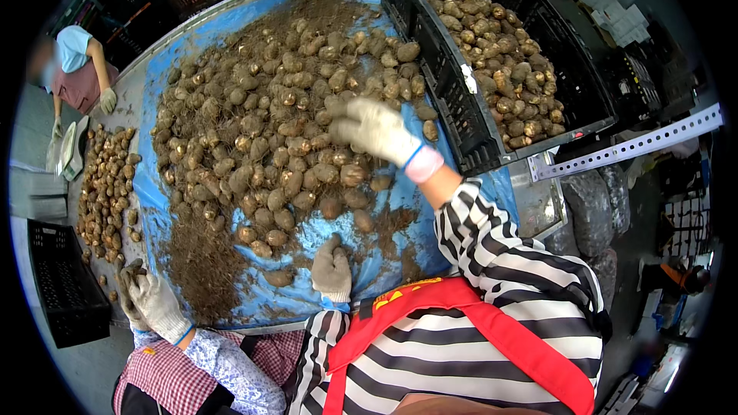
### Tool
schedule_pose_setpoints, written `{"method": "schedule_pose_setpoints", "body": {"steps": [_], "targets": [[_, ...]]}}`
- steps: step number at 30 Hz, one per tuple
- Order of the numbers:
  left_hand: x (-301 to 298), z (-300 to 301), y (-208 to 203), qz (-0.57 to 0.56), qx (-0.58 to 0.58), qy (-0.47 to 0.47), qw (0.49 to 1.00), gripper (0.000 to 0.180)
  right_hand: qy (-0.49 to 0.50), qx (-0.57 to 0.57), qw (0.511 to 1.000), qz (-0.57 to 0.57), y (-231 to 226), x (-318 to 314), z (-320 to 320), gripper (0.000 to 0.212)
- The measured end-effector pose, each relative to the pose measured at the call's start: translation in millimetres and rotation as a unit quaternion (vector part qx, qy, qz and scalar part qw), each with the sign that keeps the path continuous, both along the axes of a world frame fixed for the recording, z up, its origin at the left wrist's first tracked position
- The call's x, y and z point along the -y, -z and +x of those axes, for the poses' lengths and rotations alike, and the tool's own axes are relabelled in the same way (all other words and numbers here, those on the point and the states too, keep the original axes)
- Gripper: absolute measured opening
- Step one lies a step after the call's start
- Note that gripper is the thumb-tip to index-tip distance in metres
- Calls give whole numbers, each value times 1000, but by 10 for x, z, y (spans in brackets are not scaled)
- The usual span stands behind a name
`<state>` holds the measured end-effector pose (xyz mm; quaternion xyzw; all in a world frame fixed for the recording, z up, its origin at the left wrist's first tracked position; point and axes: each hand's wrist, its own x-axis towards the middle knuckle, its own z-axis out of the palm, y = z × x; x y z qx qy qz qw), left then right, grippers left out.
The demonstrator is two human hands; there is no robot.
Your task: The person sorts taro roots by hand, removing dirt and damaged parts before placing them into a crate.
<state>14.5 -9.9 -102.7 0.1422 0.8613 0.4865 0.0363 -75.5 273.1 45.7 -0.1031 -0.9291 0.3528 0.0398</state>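
Observation:
A broad heap of brown, hairy taro corms (pixel 254 115) lies before me on a blue plastic sheet (pixel 361 261). My right hand (pixel 373 129), in a white knit glove with a pink cuff, reaches over the heap's right side. It is blurred by motion, but its fingers look stretched out, and I see nothing in them. Close to my body, over the blue sheet, is my left hand (pixel 332 269) in a soiled knit glove. Its fingers appear curled together; whatever they may hold is hidden. A single corm (pixel 278 277) lies just left of it.
A black slatted crate (pixel 492 138) with more corms stands at the right. Loose dirt and roots (pixel 204 265) cover the sheet's near left. A co-worker's gloved hands (pixel 154 300) are beside me. Another person (pixel 81 69) stands by smaller corms (pixel 108 184); a black crate (pixel 65 284) sits nearby.

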Motion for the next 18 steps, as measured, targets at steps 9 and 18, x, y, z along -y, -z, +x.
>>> {"method": "schedule_pose_setpoints", "body": {"steps": [9, 18], "targets": [[7, 0, -57, -9, 12, 36, 999, 28, 224, 55, 957, 175, 344, -1636, -1299, 67], [16, 10, -47, -1, -32, 30, 999, 28, 144, 274, 905, 290, 521, -1613, -1276, 79]]}}
